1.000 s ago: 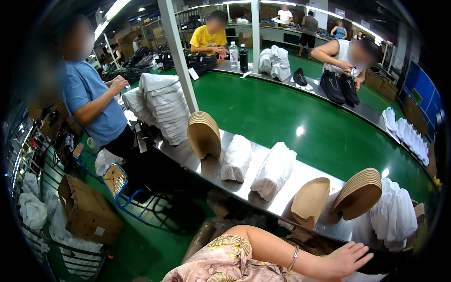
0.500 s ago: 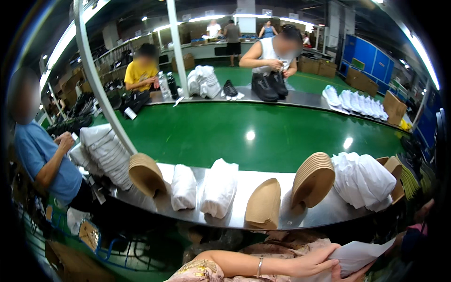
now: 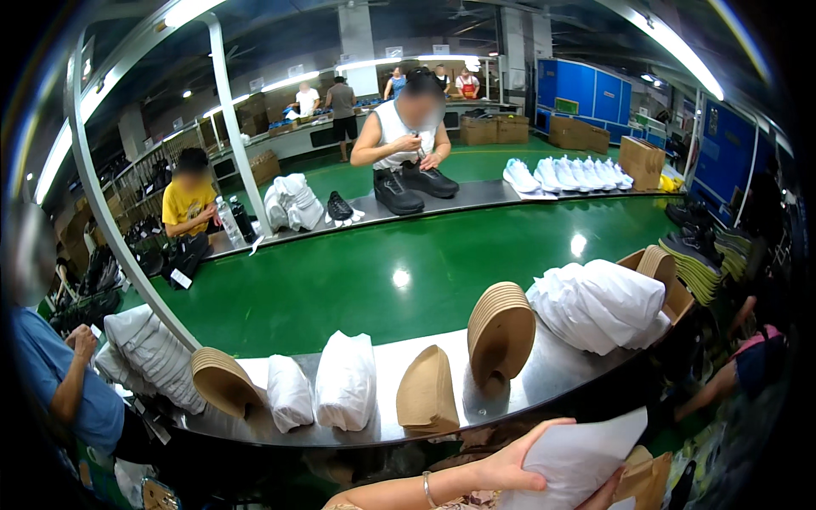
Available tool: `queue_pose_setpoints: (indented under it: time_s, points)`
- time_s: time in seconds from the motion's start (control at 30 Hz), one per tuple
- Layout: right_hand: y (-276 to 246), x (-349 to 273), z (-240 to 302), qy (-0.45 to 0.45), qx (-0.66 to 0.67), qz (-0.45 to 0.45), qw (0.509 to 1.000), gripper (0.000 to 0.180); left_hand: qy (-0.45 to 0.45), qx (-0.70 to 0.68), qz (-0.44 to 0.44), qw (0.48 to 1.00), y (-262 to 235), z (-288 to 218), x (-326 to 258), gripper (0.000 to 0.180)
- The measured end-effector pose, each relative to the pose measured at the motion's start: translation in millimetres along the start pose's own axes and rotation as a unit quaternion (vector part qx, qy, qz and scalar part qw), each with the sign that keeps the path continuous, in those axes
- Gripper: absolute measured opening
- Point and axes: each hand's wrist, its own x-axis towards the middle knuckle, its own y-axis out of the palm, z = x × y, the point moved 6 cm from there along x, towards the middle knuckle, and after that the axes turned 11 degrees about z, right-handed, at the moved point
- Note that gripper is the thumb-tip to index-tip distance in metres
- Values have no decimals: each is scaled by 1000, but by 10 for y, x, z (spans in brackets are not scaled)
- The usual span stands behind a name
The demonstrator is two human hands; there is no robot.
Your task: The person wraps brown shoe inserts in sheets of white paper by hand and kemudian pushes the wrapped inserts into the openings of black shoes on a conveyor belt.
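Note:
A white paper sheet (image 3: 580,455) is held up at the lower right, at the near side of the bench. My left hand (image 3: 517,463), with a bracelet on its wrist, grips its left side, thumb lying across the front. On the lower right edge my right hand (image 3: 605,495) holds the same paper, mostly hidden behind it. Whether anything lies inside the paper cannot be seen. On the bench nearest to my hands stand a brown moulded cardboard insert (image 3: 428,395) and a nested stack of similar inserts (image 3: 501,336).
The metal bench (image 3: 476,416) carries white paper-wrapped bundles (image 3: 345,382) and a larger white pile (image 3: 599,302). A green belt (image 3: 340,306) runs beyond it. Across it a person (image 3: 408,136) handles black shoes (image 3: 398,194); another in blue (image 3: 68,374) stands left. White shoes (image 3: 565,174) line the far ledge.
The view has swung to the right. Both hands have come up with the paper, which now stands more upright. The person across has shifted the black shoes apart.

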Motion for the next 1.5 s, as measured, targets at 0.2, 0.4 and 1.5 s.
queue_pose_setpoints:
  time_s: [0.2,0.4,1.5]
  points:
    - [309,345,944,23,497,22,867,48,45,-124,-87,987,-112,163,-99,108]
    - [143,767,1393,-159,141,74,974,44,-37,-264,-45,963,-95,411,-334,103]
    - [-13,489,1015,1,269,224,937,96,42,16,-228,973,44,-238,-25,60]
